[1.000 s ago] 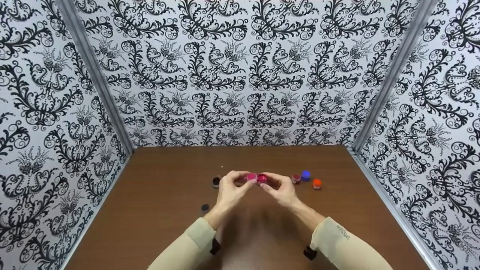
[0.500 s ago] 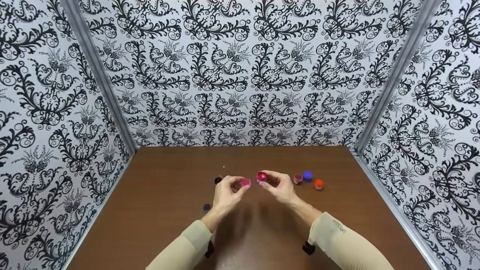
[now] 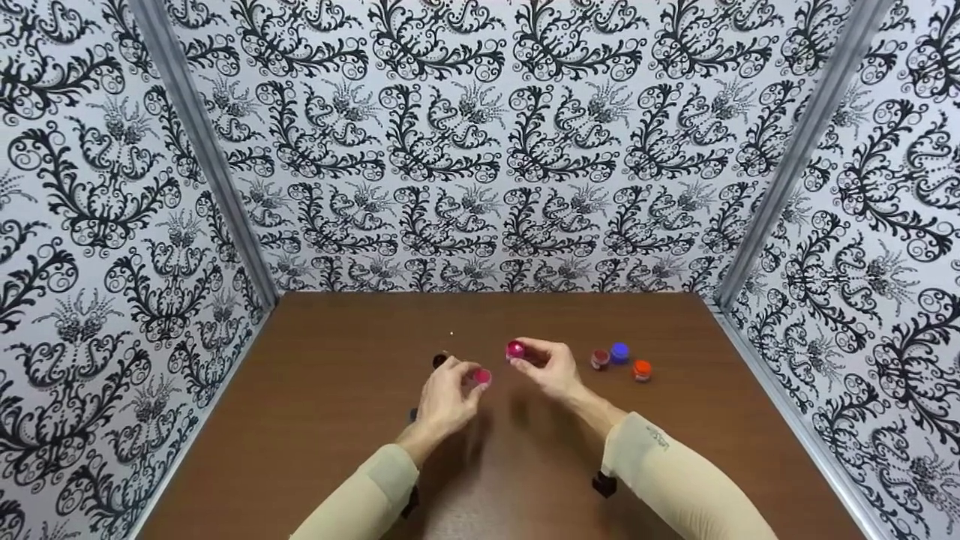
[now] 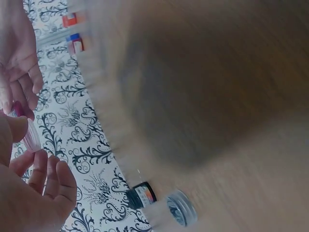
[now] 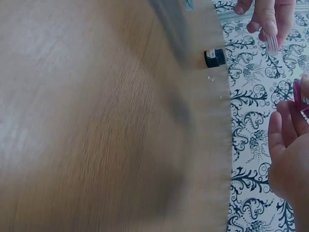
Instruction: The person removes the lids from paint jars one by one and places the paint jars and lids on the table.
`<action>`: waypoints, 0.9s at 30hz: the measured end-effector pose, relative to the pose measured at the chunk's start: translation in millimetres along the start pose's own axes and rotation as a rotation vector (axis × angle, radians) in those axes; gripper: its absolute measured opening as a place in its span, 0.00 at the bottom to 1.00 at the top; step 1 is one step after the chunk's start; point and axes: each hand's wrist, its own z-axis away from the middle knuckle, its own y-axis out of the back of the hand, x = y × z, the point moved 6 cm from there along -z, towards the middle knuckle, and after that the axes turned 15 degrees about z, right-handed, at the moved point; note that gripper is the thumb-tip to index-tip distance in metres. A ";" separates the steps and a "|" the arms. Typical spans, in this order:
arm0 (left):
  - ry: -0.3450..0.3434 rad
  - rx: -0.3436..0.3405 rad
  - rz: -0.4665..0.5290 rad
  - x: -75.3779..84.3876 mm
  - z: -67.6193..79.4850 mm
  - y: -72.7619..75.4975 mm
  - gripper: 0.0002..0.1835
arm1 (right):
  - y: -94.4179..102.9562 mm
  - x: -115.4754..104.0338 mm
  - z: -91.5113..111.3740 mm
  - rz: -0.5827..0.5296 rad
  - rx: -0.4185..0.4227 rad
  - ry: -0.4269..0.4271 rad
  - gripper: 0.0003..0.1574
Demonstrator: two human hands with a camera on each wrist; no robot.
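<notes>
My left hand (image 3: 444,394) pinches a small clear lid with pink on its inside (image 3: 482,377) between thumb and fingers, above the table. In the left wrist view the lid (image 4: 32,137) shows its ridged, see-through edge. Held up by my right hand (image 3: 556,369) is a small open paint jar (image 3: 514,350) of deep pink paint, tilted toward me. A gap separates lid and jar. Beyond the left hand sits an open black paint jar (image 3: 439,361), partly hidden in the head view. Its label shows in the right wrist view, on the black jar (image 5: 214,58).
A dark-stained clear lid (image 4: 182,208) lies near the black jar. To the right on the brown table (image 3: 337,442) stand a dark red jar (image 3: 600,359), a blue jar (image 3: 619,352) and an orange jar (image 3: 641,370). Patterned walls (image 3: 487,150) enclose the table's back and sides.
The pink lid has come away from the pink jar. My left hand has moved left and down with the lid; the right hand has shifted slightly left, still holding the jar.
</notes>
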 end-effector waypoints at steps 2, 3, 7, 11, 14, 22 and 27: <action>0.002 -0.004 -0.017 -3.0 1.0 0.5 0.13 | -3.0 2.4 -2.7 0.014 0.012 0.003 0.25; 0.005 -0.005 -0.022 -4.5 1.4 0.9 0.12 | -4.4 3.2 -3.7 0.018 0.016 0.009 0.25; 0.010 -0.013 -0.072 -10.7 3.4 2.5 0.12 | -9.8 3.6 -7.4 0.017 0.032 0.034 0.24; 0.010 -0.031 -0.129 -17.3 5.8 3.8 0.10 | -16.3 3.1 -10.8 0.025 0.045 0.042 0.24; 0.013 -0.046 -0.157 -20.2 8.3 5.7 0.10 | -22.8 3.5 -13.2 0.025 0.047 0.039 0.24; 0.012 -0.075 -0.222 -24.5 12.3 7.8 0.09 | -39.7 4.3 -18.7 0.133 0.011 0.054 0.21; -0.003 -0.113 -0.275 -28.8 13.6 6.9 0.09 | -50.7 5.7 -20.3 0.193 -0.027 0.049 0.23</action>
